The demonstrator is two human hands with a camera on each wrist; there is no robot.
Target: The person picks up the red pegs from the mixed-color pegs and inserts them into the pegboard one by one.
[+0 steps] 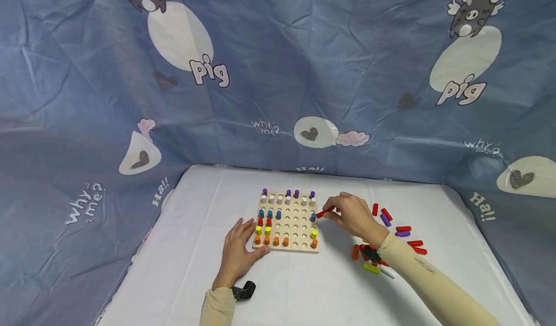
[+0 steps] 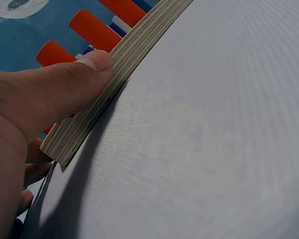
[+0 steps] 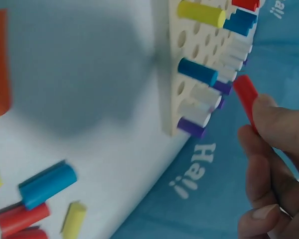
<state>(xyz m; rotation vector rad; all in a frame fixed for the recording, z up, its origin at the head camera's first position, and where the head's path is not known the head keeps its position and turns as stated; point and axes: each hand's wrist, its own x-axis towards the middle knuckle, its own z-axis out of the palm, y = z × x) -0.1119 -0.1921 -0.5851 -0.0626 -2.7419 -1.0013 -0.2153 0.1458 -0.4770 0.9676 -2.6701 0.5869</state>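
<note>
A square wooden pegboard (image 1: 295, 227) lies on the white table, with coloured pegs standing in some of its holes. My left hand (image 1: 238, 251) holds its near left corner, the thumb (image 2: 84, 74) against the front edge and the other fingers along the left side. Between thumb and fingertips my right hand (image 1: 349, 215) pinches a red peg (image 3: 245, 94). That peg is tilted, just right of the board near a standing blue peg (image 1: 313, 217). Orange pegs (image 2: 94, 30) rise beside the left thumb. A standing yellow peg (image 3: 202, 14) shows in the right wrist view.
Loose pegs lie right of the board, among them a purple peg (image 1: 385, 220), a yellow peg (image 1: 371, 267) and a blue peg (image 3: 47, 184). The right forearm partly covers them. A blue patterned cloth (image 1: 278, 75) hangs behind and beside the table (image 1: 208, 196).
</note>
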